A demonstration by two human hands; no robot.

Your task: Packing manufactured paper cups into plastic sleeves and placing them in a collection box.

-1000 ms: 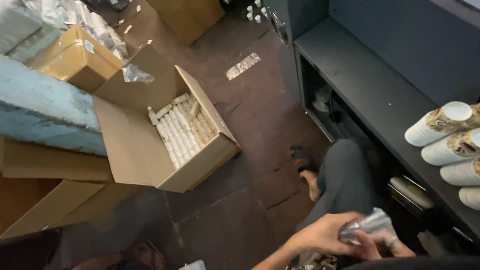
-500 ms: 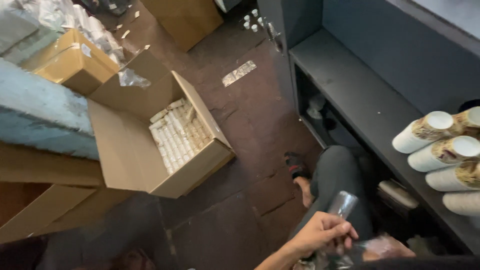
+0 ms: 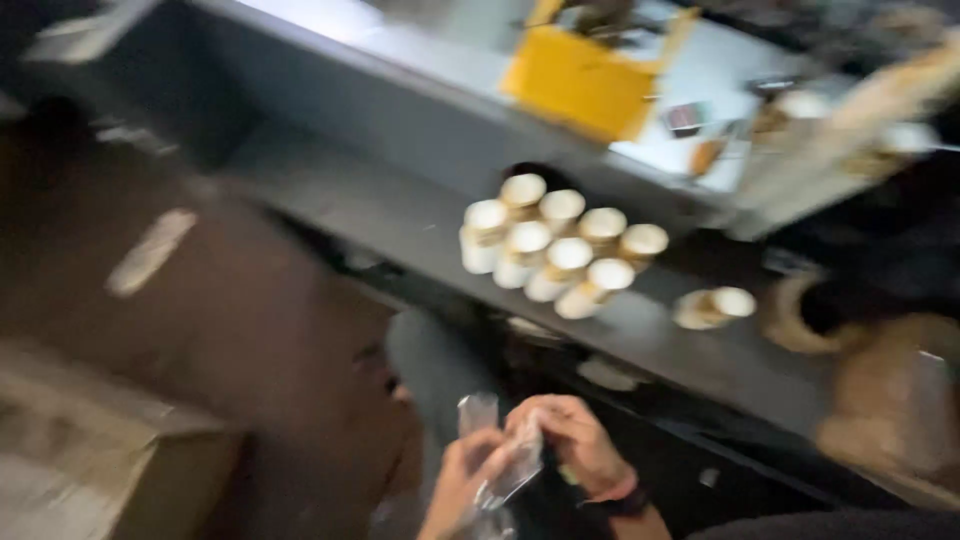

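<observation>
Clear crinkly plastic wrapper (image 3: 505,470): it is sitting low in the picture, between the two hands, just in front of the person's knees. It is looking shiny and a bit blurry.
Left hand (image 3: 462,482): its fingers are curling shut around the lower part of the wrapper and holding it.
Right hand (image 3: 568,442): its fingers are bending over the top of the wrapper and pinching it. A dark band with a pink edge (image 3: 622,492) is sitting on this wrist.
What is inside the wrapper: I cannot tell, the picture is too blurry.
Brown cardboard box (image 3: 110,470): it is standing on the floor to the left, well apart from the hands.
Dark brown floor (image 3: 230,320): a pale flat scrap (image 3: 150,252) is lying on it.
Dark grey shelf (image 3: 400,215): it is running across the middle, past the hands.
Stack of white round tubes with tan ends (image 3: 555,250): they are lying on their sides on the shelf, touching each other, in two rows.
One more white tube (image 3: 712,306): it is lying alone, just beside the stack.
Yellow box (image 3: 585,75): it is sitting far back on a pale top.
How far along: I think the stack is partly built, and the wrapper is not off yet.
</observation>
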